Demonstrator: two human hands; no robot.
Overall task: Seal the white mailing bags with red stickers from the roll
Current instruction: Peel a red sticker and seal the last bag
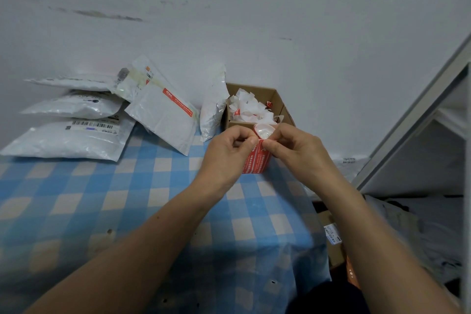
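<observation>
Cloth (102,199) in blue and cream checks covers the surface nearest you, and both your forearms reach out over it. Your left hand (226,153) and right hand (298,150) meet above the cloth. Each has its fingers curled and pinches the top of a red sticker strip (257,160) with white print, which hangs down between them. At the strip's top a glossy white backing (265,132) curls up against your fingertips.

Just behind your hands stands an open cardboard box (277,99) holding crumpled white paper scraps (246,107). One white mailing bag (212,109) leans upright against the box's left side. Beside it a tilted bag (163,122) carries a red sticker band across it. Farther left, more bags (68,140) lie stacked flat. A pale wall (254,20) rises behind everything, and a white shelf frame (420,109) slants up on your right.
</observation>
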